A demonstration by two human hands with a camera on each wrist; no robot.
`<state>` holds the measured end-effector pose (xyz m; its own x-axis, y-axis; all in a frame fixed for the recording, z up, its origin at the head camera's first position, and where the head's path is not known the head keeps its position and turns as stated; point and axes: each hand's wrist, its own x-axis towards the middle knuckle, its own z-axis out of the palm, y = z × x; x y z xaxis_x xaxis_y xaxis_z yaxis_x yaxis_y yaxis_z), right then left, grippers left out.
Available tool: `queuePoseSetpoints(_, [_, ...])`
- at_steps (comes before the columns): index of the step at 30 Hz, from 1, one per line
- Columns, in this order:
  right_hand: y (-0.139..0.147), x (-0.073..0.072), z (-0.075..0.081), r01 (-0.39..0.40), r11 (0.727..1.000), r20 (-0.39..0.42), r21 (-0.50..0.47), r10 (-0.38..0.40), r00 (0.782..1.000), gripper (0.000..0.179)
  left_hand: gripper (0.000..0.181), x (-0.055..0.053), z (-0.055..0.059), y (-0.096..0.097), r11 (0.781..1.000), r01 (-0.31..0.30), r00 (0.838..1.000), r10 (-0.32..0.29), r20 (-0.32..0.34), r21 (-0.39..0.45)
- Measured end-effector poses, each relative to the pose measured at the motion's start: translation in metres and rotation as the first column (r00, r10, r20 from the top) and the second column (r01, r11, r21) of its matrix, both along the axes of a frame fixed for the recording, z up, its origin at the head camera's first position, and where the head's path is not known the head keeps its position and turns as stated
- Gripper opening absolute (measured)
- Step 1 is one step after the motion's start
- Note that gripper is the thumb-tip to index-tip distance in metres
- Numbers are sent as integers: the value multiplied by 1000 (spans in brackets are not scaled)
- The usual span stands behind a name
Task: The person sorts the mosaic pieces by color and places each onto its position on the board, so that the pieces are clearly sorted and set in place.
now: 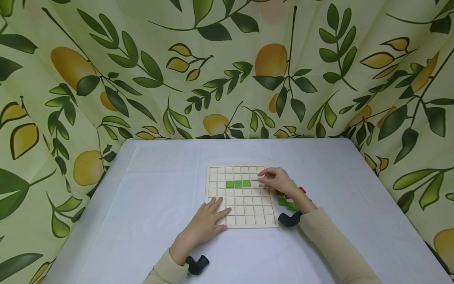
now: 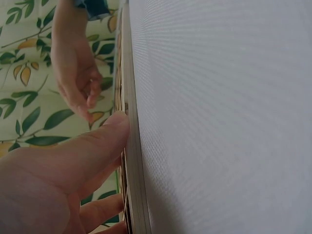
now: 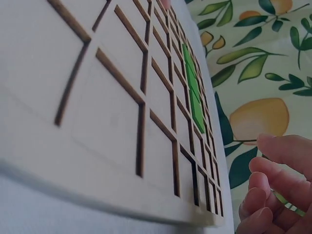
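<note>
I see the right hand [image 1: 278,179] with fingers curled close together over the board's [image 1: 248,217] right side; I can't tell whether they pinch anything. The left hand [image 1: 205,221] spreads its fingers apart on the lower-left corner. Three green tiles [image 1: 238,184] sit in a row; the right forearm [image 1: 300,199] partly hides loose red and green pieces [image 1: 291,206] on the desk [image 1: 159,177].

soft, pretty even light on left hand [image 1: 203,221] and right hand [image 1: 278,180] in head view, faint shadow on cloth [image 1: 248,256] by right sleeve [image 1: 335,240], wrist cams dimmer, board [image 3: 97,170] bowed and kinda blurry left of right hand
</note>
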<state>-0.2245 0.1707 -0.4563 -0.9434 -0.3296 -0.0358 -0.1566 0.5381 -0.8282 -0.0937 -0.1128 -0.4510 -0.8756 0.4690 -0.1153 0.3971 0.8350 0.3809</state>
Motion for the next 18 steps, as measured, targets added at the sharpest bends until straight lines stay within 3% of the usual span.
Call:
queuePoseSetpoints(11, [25,7,9,66,997,72,39,-69,995,26,52,0,1,1,1000,-2,1000,2,6,3])
queuePoseSetpoints(18, [39,6,8,70,992,51,105,-76,996,26,52,2,4,0,1000,3,1000,-3,6,12])
